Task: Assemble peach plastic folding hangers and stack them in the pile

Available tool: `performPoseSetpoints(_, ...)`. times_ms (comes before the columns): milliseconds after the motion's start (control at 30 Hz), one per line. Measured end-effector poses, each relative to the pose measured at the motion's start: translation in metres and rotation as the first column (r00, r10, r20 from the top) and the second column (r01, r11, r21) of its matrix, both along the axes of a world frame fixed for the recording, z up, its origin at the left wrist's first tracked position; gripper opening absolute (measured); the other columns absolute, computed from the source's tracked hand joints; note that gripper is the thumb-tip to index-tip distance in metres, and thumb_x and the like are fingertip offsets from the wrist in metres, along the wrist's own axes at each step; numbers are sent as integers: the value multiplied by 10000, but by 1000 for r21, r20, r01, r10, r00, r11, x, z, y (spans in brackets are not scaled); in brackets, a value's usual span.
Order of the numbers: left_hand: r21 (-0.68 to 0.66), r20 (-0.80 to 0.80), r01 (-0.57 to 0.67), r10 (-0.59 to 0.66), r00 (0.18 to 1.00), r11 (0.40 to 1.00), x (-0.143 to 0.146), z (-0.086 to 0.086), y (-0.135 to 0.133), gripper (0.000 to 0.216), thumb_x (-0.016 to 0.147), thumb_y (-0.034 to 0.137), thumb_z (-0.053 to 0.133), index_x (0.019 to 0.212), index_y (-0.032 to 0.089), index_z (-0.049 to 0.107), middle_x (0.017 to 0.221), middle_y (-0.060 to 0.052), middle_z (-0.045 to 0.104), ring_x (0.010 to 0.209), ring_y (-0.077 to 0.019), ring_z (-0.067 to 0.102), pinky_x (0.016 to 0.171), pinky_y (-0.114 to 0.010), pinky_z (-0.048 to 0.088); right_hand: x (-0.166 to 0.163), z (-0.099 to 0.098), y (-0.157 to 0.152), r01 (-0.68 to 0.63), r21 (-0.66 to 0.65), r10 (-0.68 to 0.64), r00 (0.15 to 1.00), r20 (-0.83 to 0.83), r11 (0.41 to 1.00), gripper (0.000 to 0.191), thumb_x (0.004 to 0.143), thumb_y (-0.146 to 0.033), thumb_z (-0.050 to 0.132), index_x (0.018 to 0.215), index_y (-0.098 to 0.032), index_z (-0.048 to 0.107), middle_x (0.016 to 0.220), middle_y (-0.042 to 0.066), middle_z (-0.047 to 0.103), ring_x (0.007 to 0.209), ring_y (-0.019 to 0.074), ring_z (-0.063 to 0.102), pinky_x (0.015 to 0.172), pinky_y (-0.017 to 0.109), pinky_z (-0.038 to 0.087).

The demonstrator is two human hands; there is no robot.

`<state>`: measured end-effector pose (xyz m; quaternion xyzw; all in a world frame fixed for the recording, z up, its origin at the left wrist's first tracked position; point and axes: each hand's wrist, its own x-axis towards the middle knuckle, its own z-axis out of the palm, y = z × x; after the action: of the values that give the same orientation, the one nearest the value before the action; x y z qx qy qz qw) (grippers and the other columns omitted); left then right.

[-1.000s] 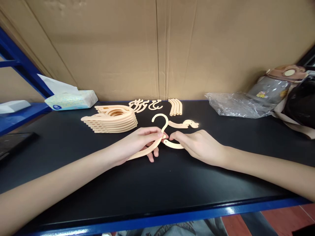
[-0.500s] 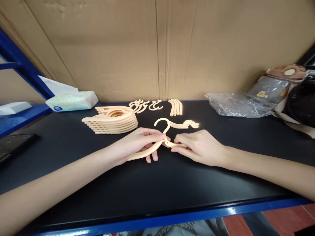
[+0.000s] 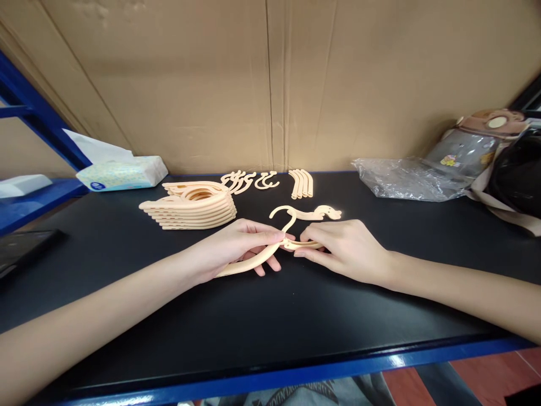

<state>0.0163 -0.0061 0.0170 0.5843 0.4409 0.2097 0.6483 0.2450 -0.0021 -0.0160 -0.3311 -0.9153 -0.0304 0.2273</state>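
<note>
A cream plastic hanger [image 3: 253, 261] with an upright curved hook is held between both hands, just above the black table. My left hand [image 3: 243, 242] is closed round its left arm, the thumb pressing at the joint below the hook. My right hand [image 3: 342, 248] pinches the right arm between thumb and fingers; that arm's far end is hidden in the hand. Behind the hook lies a loose cream hanger arm [image 3: 315, 214] with an animal-head end. A stack of folded cream hangers [image 3: 196, 217] sits left of the hook.
Loose hooks [image 3: 240, 181] and several short curved bars [image 3: 301, 184] lie along the back. A tissue pack [image 3: 122, 173] stands at the back left, a phone [image 3: 25, 248] near the left edge. Clear plastic [image 3: 406, 177] and a bottle [image 3: 460, 152] are at the right.
The hanger's hook has tipped backward and looks lower and flatter. More of the right arm shows beside my right hand. Both hands keep their hold.
</note>
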Motion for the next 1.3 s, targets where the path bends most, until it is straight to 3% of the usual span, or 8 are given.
performPoseSetpoints(233, -18, 10, 11, -11, 1000, 1000, 0, 0, 1, 203, 860, 321, 661, 992, 198, 752, 782, -27, 701, 783, -146, 660, 552, -152, 534, 1, 0, -2, -11, 37, 11, 1000, -3, 999, 360, 965, -450, 475, 767, -174, 595, 704, -4, 672, 601, 104, 598, 525, 228, 313)
performPoseSetpoints(400, -52, 27, 5, -3, 1000, 999, 1, 0, 0, 187, 866, 302, 655, 1003, 211, 745, 769, -16, 690, 773, -134, 660, 555, -146, 541, 1, 0, -1, -29, 60, 29, 1000, 1, 998, 362, 969, -441, 470, 753, -171, 578, 702, -1, 665, 596, 104, 597, 528, 226, 314)
performPoseSetpoints(900, 35, -65, 11, -9, 998, 999, 6, 1, -2, 217, 828, 350, 673, 874, 141, 705, 690, -22, 664, 632, -120, 619, 507, -162, 515, 1, 0, -2, -92, 126, 81, 993, 87, 988, 406, 995, -448, 404, 770, -162, 585, 704, 0, 654, 630, 107, 612, 535, 239, 333)
performPoseSetpoints(1300, 52, -100, 3, 2, 995, 999, 7, 0, -2, 198, 825, 341, 673, 853, 148, 705, 702, -16, 677, 627, -125, 625, 529, -190, 528, 0, 2, -4, -149, 163, 130, 984, 118, 975, 427, 1006, -416, 391, 753, -159, 621, 631, -14, 626, 554, 91, 573, 481, 257, 255)
